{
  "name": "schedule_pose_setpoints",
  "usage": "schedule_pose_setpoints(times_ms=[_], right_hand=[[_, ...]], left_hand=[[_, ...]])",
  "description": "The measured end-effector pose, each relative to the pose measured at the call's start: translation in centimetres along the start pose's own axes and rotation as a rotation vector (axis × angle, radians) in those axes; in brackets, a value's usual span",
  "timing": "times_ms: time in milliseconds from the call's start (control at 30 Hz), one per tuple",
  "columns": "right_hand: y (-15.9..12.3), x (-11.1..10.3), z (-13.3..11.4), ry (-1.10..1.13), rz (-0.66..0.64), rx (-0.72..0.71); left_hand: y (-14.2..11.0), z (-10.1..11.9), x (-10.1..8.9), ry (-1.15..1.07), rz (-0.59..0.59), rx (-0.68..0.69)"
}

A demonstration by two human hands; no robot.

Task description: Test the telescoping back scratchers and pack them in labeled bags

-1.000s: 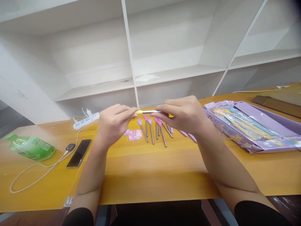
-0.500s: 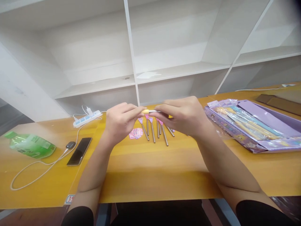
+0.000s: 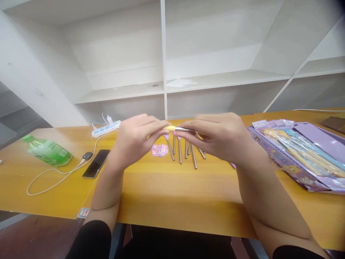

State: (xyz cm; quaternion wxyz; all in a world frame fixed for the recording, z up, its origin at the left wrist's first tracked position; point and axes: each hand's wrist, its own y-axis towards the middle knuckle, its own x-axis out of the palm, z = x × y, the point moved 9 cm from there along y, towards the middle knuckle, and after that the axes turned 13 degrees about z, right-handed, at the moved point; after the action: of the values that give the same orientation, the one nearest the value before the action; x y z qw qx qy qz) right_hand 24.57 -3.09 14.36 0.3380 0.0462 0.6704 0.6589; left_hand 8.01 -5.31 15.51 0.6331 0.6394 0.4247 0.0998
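Between my two hands, above the table, is a slim metal rod with a yellow end (image 3: 169, 128). My left hand (image 3: 137, 138) pinches the yellow end between thumb and fingers. My right hand (image 3: 222, 136) is closed around the bare metal part, and its fingers hide the far tip. Behind and below the hands, several metal sticks with small pink and purple hand-shaped heads (image 3: 194, 156), which look like back scratchers, lie side by side. Small pink printed cards (image 3: 160, 150) lie to their left.
On the left are a green bottle (image 3: 48, 151) on its side, a phone (image 3: 96, 163), a white cable and a power strip (image 3: 105, 129). A purple box (image 3: 295, 176) of wrapped items sits at right. White shelving (image 3: 165, 72) rises behind the table.
The camera view has shifted, so the table things appear moved. A little more of the metal shows between my hands. Both hands keep their grip on the rod.
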Motion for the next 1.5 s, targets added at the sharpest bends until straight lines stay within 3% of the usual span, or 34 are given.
schedule_pose_setpoints(times_ms=[133,233,333,467,533,767,933,1167,1500], right_hand=[[0.5,-1.4,-0.6,0.130,-0.016,-0.036],[0.5,-2.4,-0.5,0.124,0.021,-0.050],[0.3,-1.8,0.1,0.151,-0.021,0.011],[-0.4,0.1,1.8,0.281,-0.149,0.224],[-0.7,0.5,2.8,0.262,-0.153,0.297],[-0.1,0.1,2.3,0.001,0.061,0.032],[0.0,1.1,1.5,-0.081,0.081,-0.066],[0.1,1.9,1.7,-0.129,0.122,-0.066],[-0.2,2.6,1.6,-0.272,0.074,-0.136]], left_hand=[[0.3,0.4,-3.2,0.179,-0.037,-0.014],[0.3,0.0,-4.2,0.240,-0.043,-0.017],[0.1,-0.2,-3.5,0.247,-0.085,0.043],[-0.1,0.0,-2.0,0.313,-0.124,0.132],[-0.1,-0.2,-1.6,0.319,-0.135,0.127],[-0.7,-1.6,-0.7,0.191,-0.223,-0.015],[-0.9,-1.9,0.2,0.236,-0.203,0.022],[-0.9,-1.9,1.7,0.307,-0.158,0.046],[-0.7,-1.7,2.1,0.397,-0.027,0.155]])
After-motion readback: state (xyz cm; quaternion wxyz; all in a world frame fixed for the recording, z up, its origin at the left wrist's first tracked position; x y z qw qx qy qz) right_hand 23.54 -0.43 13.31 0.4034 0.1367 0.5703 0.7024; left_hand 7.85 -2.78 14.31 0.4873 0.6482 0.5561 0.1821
